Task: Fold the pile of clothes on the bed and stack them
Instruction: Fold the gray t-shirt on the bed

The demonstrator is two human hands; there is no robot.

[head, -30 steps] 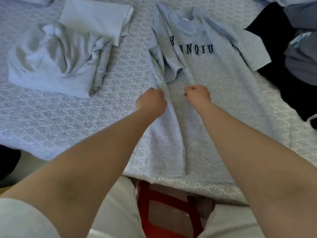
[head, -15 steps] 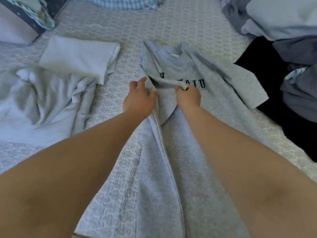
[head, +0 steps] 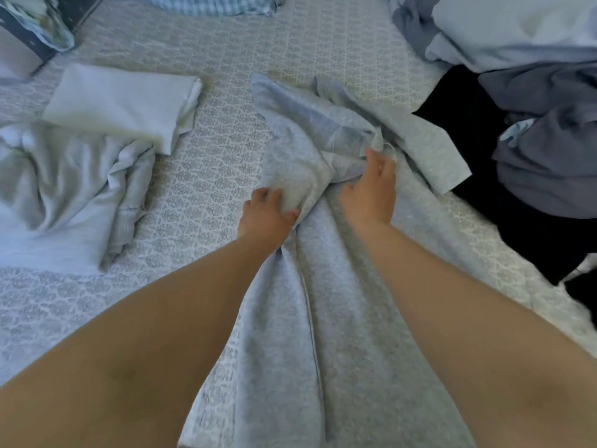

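The grey T-shirt (head: 339, 286) is soft, matt heathered knit cloth; the bed cover (head: 210, 176) is matt woven cloth with a raised medallion pattern.

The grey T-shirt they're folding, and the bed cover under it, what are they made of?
The grey T-shirt looks like soft knit cotton jersey: speckled heather grey, matte, bunching into loose folds where the left hand and right hand grip it. The bed cover looks like woven or quilted fabric with a repeating medallion pattern; the exact fibre is unclear.
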